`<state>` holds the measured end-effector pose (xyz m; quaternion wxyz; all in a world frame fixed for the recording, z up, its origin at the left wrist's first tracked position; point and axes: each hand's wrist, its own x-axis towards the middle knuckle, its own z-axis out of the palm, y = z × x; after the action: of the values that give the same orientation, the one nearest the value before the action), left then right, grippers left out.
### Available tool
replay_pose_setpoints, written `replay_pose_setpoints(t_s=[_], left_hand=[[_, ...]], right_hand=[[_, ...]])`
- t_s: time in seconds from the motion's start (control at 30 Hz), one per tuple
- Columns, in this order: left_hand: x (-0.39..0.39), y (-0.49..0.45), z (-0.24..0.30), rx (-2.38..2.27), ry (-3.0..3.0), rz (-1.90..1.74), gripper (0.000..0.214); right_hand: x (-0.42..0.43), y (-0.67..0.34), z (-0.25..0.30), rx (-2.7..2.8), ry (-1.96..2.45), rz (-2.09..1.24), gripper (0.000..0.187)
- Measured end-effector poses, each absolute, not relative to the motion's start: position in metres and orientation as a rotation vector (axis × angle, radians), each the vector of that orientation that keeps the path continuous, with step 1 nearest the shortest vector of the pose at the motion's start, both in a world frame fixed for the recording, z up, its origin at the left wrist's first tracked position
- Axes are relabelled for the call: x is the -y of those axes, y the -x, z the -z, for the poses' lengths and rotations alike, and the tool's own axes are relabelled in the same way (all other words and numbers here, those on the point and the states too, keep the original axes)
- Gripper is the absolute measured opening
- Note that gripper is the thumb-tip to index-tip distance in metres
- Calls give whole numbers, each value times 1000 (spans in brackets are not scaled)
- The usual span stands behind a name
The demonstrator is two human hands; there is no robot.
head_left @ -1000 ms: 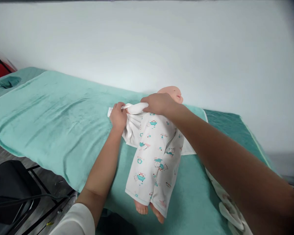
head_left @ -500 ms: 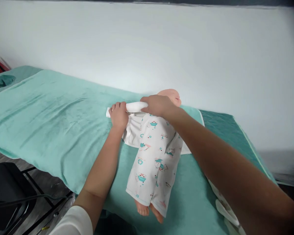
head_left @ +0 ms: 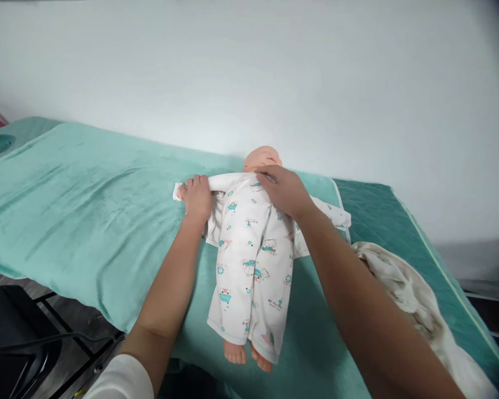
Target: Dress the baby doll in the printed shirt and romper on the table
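Observation:
A baby doll (head_left: 261, 157) lies on its back, head toward the wall and bare feet toward me. It has on white clothes (head_left: 249, 244) printed with small teal and pink figures. My left hand (head_left: 198, 198) is closed around the doll's sleeved arm, whose small hand shows at the cuff. Near the doll's neck, my right hand (head_left: 285, 191) has its fingers and thumb closed on the upper edge of the printed clothes; the fingertips are partly hidden. The other sleeve (head_left: 335, 215) stretches out to the right, beyond my right wrist.
A light teal blanket (head_left: 87, 210) covers the bed, with a darker green cover (head_left: 368, 210) at the right end. Crumpled cream cloth (head_left: 403, 282) lies at the right. A black chair (head_left: 16, 332) stands lower left. A white wall (head_left: 233, 72) runs behind.
My right hand has moved from the sleeve near the shoulder to the right, onto the upper chest. More of the doll's head and the right sleeve now show. My left hand stays on the arm.

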<state>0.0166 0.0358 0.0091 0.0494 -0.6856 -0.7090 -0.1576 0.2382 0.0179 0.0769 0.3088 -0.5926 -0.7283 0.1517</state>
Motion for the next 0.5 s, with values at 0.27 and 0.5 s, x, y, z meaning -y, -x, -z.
replay_pose_setpoints(t_s=[0.27,0.5], left_hand=[[-35,-19,-8,2167,2096,496,46],[-27,-21,-22,2162,2240,894,57]], right_hand=[[3,-311,-1,1728,1818,-96,47],[-3,-328,3,1453,2032,-91,44]])
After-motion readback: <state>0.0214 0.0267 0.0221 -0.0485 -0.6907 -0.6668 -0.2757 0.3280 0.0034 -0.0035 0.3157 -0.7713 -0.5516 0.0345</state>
